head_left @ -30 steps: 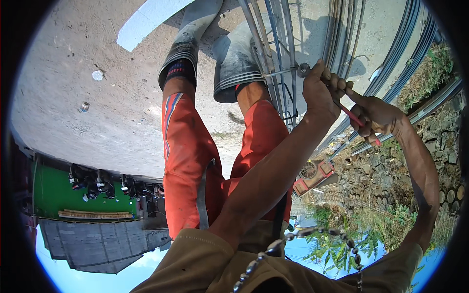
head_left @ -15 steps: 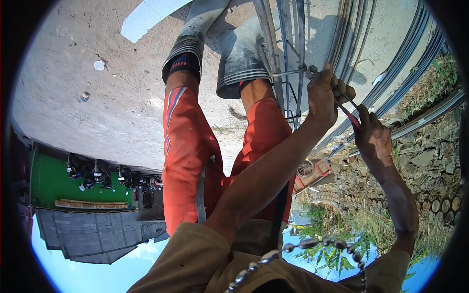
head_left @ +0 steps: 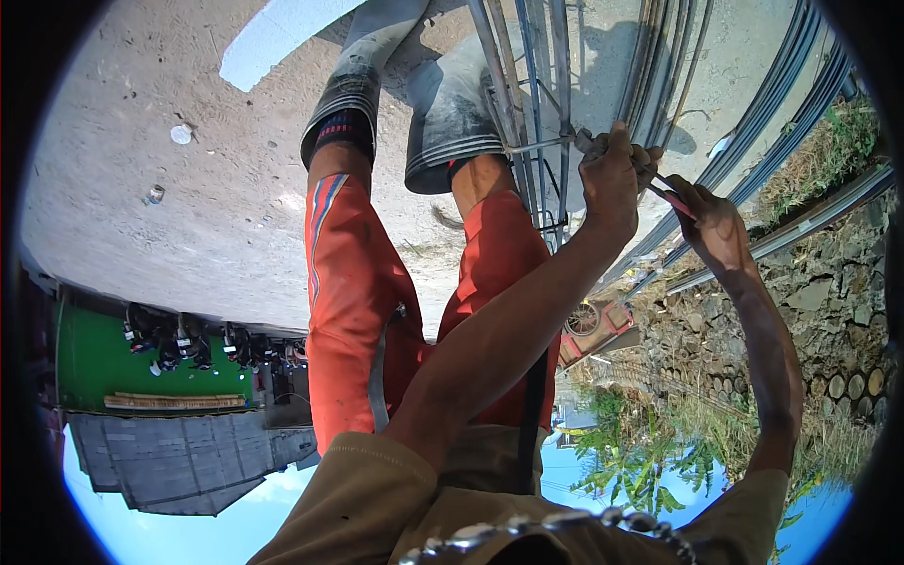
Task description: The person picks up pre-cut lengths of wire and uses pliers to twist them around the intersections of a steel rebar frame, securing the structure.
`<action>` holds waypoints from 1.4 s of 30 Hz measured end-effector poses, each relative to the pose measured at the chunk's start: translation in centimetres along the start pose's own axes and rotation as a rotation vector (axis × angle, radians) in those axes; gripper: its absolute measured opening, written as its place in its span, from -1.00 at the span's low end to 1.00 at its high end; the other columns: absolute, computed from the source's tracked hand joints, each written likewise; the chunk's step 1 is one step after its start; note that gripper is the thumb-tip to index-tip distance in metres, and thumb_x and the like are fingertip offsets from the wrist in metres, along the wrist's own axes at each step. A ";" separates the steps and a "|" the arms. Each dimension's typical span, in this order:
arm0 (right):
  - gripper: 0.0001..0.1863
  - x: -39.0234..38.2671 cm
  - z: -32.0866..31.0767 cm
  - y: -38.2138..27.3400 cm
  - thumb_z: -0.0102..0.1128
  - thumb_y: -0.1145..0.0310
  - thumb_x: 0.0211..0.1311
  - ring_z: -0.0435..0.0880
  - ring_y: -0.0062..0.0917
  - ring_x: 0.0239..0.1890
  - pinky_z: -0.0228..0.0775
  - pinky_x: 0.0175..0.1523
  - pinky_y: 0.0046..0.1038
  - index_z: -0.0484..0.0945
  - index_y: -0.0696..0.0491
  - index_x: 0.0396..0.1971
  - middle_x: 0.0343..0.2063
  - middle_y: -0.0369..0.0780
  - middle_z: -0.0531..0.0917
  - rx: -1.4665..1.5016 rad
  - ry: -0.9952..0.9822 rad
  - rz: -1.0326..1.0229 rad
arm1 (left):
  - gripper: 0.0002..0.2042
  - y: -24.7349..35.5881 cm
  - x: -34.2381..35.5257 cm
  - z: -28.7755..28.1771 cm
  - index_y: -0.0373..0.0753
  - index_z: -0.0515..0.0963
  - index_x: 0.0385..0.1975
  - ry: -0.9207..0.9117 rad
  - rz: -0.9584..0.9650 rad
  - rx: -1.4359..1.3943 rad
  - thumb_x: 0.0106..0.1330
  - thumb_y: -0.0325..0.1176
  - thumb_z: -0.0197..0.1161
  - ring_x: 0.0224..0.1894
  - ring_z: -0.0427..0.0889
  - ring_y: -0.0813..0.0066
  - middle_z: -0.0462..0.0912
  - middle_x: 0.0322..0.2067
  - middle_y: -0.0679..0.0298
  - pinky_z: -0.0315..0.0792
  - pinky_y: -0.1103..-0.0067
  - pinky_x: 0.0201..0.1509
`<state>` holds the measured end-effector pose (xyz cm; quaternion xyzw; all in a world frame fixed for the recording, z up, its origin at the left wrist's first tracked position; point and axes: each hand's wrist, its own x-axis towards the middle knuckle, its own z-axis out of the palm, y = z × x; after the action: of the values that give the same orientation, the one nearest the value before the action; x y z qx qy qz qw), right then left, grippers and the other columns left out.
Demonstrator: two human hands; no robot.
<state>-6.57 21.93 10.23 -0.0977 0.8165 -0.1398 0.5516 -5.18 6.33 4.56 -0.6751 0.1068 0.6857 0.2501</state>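
- The left hand (head_left: 617, 174) is clenched around a thin steel bar of the rebar cage (head_left: 537, 104), its fingers curled over the far side and hidden.
- The right hand (head_left: 716, 226) grips the red-handled tool (head_left: 673, 200); only a short strip of red handle shows past the fingers, and the tool's working end is lost between the two hands.
- Whether wire sits at that joint is too small to tell.
- The cage runs off the upper edge, cut off there, passing close beside the right boot (head_left: 452, 122).
- The left boot (head_left: 353, 94) stands just beside it on the concrete ground (head_left: 169, 217), which lies open toward the left.
- More long bars (head_left: 782, 85) lie along the ground's right edge, against a stone wall (head_left: 829, 311).
- A green board (head_left: 94, 363) shows at the far left, its detail unclear.
- Orange trousers (head_left: 348, 311) fill the middle.
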 end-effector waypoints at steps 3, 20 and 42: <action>-0.70 3.3 -0.8 2.9 0.07 0.41 0.07 0.60 -0.25 -0.43 0.45 -0.39 -0.34 0.42 -0.07 -0.13 -0.48 -0.19 0.56 -0.076 -0.083 -0.120 | -0.76 -0.3 0.8 0.9 -0.26 0.30 -0.47 0.071 0.056 0.002 0.34 -0.23 0.01 -0.39 0.56 0.37 0.40 -0.57 0.26 0.45 0.53 -0.35; -0.64 3.1 -6.8 -1.0 0.23 0.16 0.10 0.32 -0.67 -0.82 0.22 -0.73 -0.58 0.51 0.18 -0.62 -0.85 -0.34 0.39 1.004 -0.995 0.545 | -0.69 -0.4 -2.1 0.9 -0.09 0.29 -0.64 -0.054 -0.145 -0.337 0.21 -0.11 0.17 -0.59 0.47 0.42 0.37 -0.71 0.35 0.48 0.39 -0.30; -0.38 0.5 -4.1 -2.2 -0.02 -0.23 0.16 0.19 -0.69 -0.90 0.06 -0.79 -0.61 0.43 0.13 -0.60 -0.90 -0.37 0.26 1.356 -0.874 0.807 | -0.72 -0.7 -2.8 0.4 -0.16 0.30 -0.49 0.017 -0.069 -0.153 0.30 -0.10 0.07 -0.49 0.50 0.36 0.36 -0.61 0.33 0.51 0.34 -0.33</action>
<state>-10.56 20.24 11.96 0.4983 0.2484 -0.3374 0.7591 -5.23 6.56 7.43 -0.7013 0.0332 0.6771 0.2203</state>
